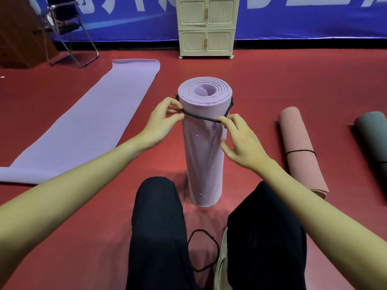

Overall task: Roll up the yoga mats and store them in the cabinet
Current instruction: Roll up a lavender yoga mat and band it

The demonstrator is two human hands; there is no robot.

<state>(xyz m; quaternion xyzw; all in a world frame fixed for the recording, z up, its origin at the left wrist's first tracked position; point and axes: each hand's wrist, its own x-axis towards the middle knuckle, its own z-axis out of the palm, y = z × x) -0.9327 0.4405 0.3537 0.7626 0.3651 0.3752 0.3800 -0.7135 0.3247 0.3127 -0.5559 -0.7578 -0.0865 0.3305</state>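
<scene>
Between my knees a spare black loop point(204, 250) lies on the red floor point(261, 80). At 12 o'clock the purple rolled mat point(204, 147) stands upright; my left hand point(162, 122) and right hand point(240, 141) each pinch its black band point(201, 117). Cabinet point(206, 26) is farther, doors closed.

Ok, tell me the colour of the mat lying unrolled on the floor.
Light purple: the unrolled mat, head view.
</scene>
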